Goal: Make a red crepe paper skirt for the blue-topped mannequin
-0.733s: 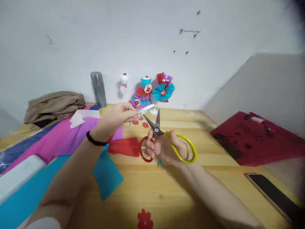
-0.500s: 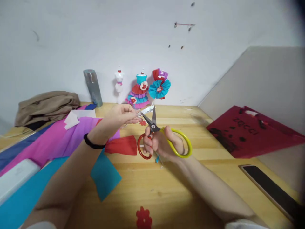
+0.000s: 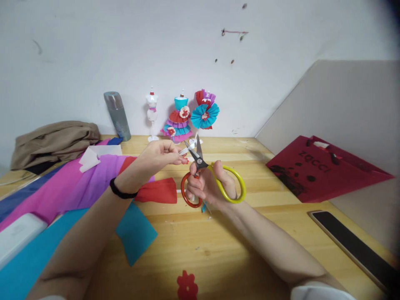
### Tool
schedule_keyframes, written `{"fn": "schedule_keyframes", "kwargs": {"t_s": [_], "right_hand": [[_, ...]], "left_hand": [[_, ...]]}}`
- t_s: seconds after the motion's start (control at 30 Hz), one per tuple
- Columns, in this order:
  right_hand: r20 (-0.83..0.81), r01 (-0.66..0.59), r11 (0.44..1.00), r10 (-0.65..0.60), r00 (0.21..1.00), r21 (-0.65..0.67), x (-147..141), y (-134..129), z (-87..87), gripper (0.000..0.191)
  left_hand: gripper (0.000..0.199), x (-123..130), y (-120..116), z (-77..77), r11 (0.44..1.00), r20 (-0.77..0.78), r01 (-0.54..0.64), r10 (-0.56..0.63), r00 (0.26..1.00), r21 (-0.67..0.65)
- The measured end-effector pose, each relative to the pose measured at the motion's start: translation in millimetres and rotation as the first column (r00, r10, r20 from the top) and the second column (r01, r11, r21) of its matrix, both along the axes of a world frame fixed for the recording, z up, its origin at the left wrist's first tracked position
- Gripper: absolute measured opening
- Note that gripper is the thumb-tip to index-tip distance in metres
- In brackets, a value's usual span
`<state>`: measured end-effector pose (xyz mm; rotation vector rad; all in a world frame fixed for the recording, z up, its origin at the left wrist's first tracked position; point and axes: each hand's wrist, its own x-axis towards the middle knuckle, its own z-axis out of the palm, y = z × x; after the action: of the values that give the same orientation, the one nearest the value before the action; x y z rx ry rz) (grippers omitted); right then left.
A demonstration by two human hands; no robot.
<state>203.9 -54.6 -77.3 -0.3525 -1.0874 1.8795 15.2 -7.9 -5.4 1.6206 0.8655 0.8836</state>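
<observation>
You seem to be cutting: your left hand (image 3: 159, 155) pinches the white strip (image 3: 183, 151), your right hand (image 3: 212, 187) wraps its fingers on the spread scissors (image 3: 200, 161), and snipping needs steady holding.

My scissors (image 3: 199, 161) are yellow and red with dark grey blades; my strip (image 3: 183, 152) is white.
I wear a black band (image 3: 116, 188) near teal (image 3: 137, 233), red (image 3: 161, 191), purple (image 3: 104, 177) and pink sheets (image 3: 59, 193); close to me is a red flower (image 3: 187, 286). The bare form (image 3: 152, 100) is white with a red neck and pink waist, the middle dress (image 3: 177, 117) teal above red, purple, teal and pink tiers, the right-hand one (image 3: 204, 116) red and purple with a pleated blue bloom. I see a brown cloth (image 3: 56, 141), a grey flask (image 3: 118, 118), a crimson bag (image 3: 321, 179) with black lettering and blotches, and a streaked yellowish table (image 3: 225, 268).
</observation>
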Motion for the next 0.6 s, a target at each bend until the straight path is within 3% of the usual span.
{"fn": "schedule_keyframes", "kwargs": {"t_s": [0.6], "right_hand": [[0.061, 0.095, 0.995, -0.094, 0.994, -0.016, -8.1, -10.3, 6.0, 0.054]], "left_hand": [[0.020, 0.0, -0.3, 0.1, 0.997, 0.045, -0.008, 0.011, 0.999, -0.071]]}}
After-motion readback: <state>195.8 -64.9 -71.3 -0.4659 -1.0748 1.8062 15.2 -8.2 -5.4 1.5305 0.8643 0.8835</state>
